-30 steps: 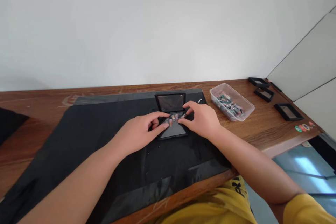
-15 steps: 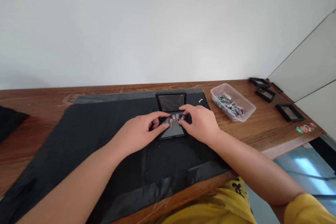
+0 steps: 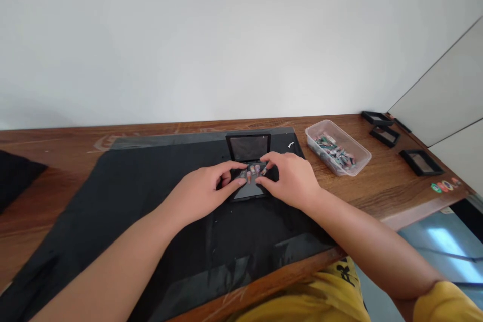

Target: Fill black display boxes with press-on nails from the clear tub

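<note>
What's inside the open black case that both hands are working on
Inside the open black case, a row of small colourful press-on nails lies near the hinge. The left hand and right hand cover the case's sides, so anything lying there is hidden.

yellow shirt (image 3: 332,287) at bottom edge: black print, partial letters, maybe "fr", cut off by table edge; not readable in full. small white mark on black mat (image 3: 151,221) near far right corner: too small to read. round coloured stickers (image 3: 443,185) on table (image 3: 377,186) at right: any print too small to read. no other text legible.
</note>
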`<action>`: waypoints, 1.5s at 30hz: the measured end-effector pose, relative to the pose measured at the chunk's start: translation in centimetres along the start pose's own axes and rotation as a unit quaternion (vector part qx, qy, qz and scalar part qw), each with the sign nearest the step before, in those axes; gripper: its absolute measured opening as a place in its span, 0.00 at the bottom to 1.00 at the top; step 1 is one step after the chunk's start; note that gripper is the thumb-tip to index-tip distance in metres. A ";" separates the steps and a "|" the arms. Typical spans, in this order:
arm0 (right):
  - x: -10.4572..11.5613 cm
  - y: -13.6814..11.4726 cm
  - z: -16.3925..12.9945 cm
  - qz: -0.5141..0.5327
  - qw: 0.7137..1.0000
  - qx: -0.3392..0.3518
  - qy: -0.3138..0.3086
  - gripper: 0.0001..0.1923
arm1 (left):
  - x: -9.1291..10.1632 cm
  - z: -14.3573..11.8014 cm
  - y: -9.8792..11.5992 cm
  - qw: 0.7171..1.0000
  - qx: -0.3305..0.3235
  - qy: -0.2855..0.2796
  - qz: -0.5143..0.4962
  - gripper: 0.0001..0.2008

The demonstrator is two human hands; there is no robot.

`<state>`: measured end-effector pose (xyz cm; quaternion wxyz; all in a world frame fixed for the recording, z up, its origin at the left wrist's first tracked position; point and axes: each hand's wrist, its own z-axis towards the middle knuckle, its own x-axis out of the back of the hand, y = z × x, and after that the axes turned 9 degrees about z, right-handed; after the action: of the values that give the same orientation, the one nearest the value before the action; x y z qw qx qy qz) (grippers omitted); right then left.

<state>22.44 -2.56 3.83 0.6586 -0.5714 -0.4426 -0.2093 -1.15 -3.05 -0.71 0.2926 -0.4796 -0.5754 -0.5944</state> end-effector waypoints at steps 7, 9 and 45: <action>-0.1 -0.1 0.2 -0.019 1.000 -0.009 -0.011 0.22 | 0.2 -0.1 0.2 1.000 0.003 -0.007 0.010 0.33; -0.2 -0.1 0.1 -0.023 1.000 -0.009 -0.015 0.21 | 0.1 -0.1 0.2 1.000 0.002 -0.008 0.010 0.33; -0.2 0.2 0.1 0.003 1.000 0.009 -0.002 0.23 | 0.1 -0.3 0.2 1.000 -0.012 0.000 0.012 0.30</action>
<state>22.44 -2.46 3.54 0.6635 -0.5670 -0.4446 -0.2019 -1.06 -3.32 -0.53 0.2940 -0.4900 -0.5628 -0.5973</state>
